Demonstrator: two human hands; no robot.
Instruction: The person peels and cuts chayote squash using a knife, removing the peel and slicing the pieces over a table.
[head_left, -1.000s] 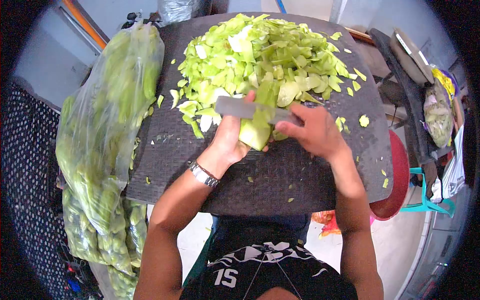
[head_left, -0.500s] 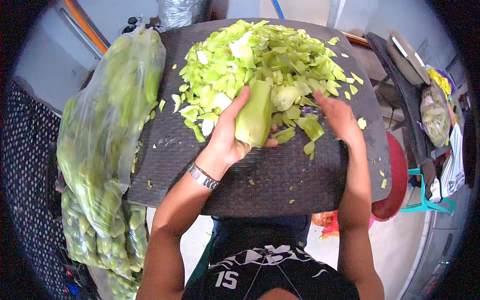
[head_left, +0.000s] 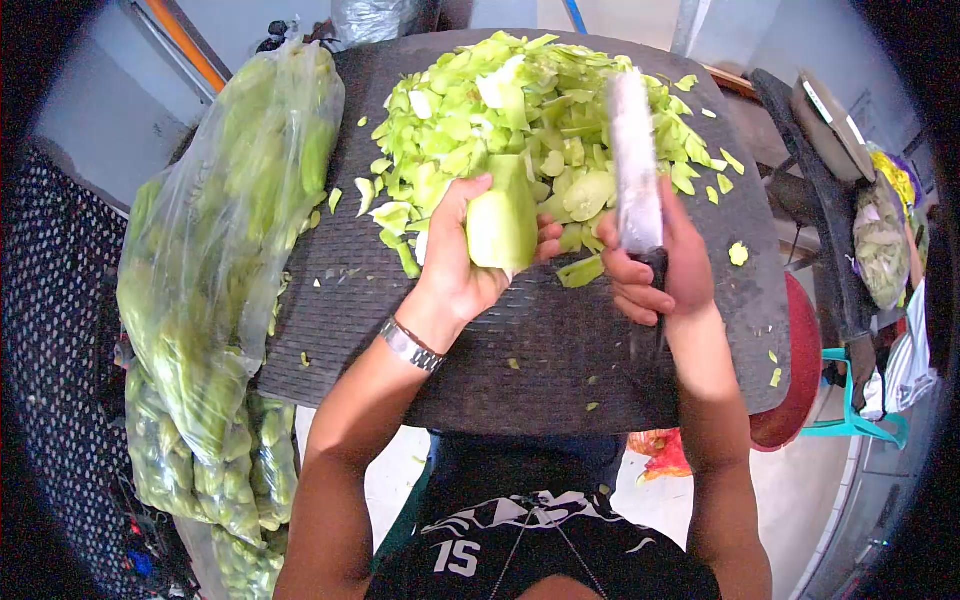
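Head view: left hand clamped around a pale-green gourd-like vegetable, right hand with fingers wrapped tight on the black handle of a broad knife.
Control would likely be best with the left fingertips tucked clear of the blade's path; the vegetable, smooth and blocky, sits between left thumb and fingers, while thin, curved parings heap beyond them on a dark, woven-textured tabletop.

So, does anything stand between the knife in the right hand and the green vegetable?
Partly: fingers of the left hand show at the lower right of the green vegetable. Higher up, nothing visible blocks the knife.
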